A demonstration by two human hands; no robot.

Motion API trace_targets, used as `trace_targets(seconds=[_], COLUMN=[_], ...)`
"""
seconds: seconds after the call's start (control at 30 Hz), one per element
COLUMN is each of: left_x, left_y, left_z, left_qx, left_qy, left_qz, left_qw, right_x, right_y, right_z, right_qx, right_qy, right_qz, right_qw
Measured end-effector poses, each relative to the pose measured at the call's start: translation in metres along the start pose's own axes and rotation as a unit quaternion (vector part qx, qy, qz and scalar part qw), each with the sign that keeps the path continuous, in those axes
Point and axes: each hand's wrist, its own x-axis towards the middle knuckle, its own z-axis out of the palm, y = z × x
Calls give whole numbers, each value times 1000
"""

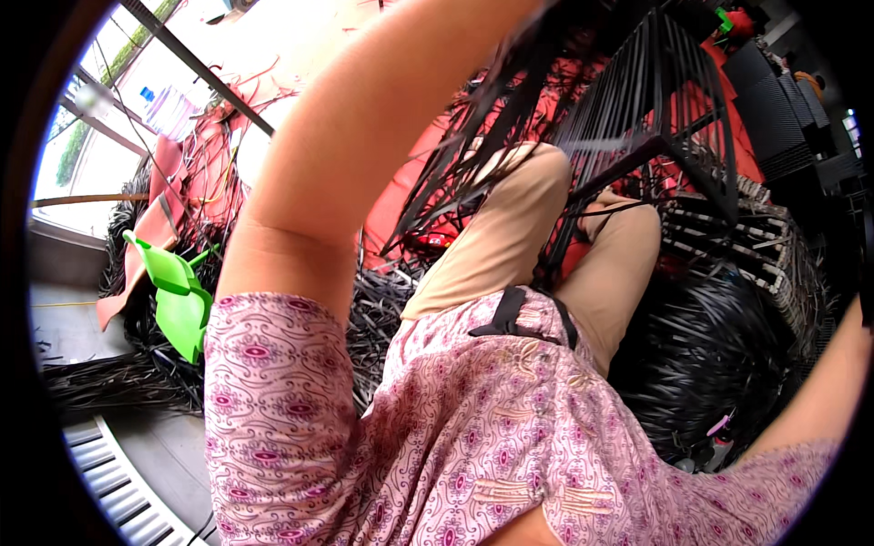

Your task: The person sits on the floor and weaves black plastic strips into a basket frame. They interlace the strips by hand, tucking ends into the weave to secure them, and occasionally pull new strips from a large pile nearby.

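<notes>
My left arm [337, 136] reaches up across the view, and its hand lies beyond the top edge. Along the right edge my right forearm [824, 382] stretches out, with that hand also out of sight. Nearest to the left arm's upper end hang loose black flat strips [482, 118], partly smeared by motion. Beside them a black frame [678, 159] strung with rows of parallel black strips leans over my bent knees. What either hand holds or touches is hidden.
A large heap of black strips [701, 355] lies to the right of my legs, by a stack of dark-and-white slatted pieces [760, 241]. Red sheeting [387, 218] covers the ground. At left are a bright green plastic piece [177, 305] and a white slatted panel [118, 482].
</notes>
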Motion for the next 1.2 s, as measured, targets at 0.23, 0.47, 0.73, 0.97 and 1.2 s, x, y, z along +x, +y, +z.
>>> trace_targets(seconds=[0.23,0.47,0.73,0.97,1.2], left_x=[-53,-106,-142,-163,-167], left_y=[-117,-230,-267,-379,-489], left_z=[-130,-256,-262,-202,-96], left_qx=[300,262,425,342,324], left_qy=[101,181,85,17,-159], left_qz=[-100,-180,-78,-157,-392], left_qw=[943,931,898,926,846], right_x=[-167,-108,-27,-47,-65], right_y=[103,52,20,107,303], right_z=[-15,-62,-8,230,369], right_qx=[-147,-313,-433,-278,-236], right_qy=[-164,-119,-216,-530,-591], right_qz=[270,231,75,64,194], right_qw=[937,913,872,798,746])
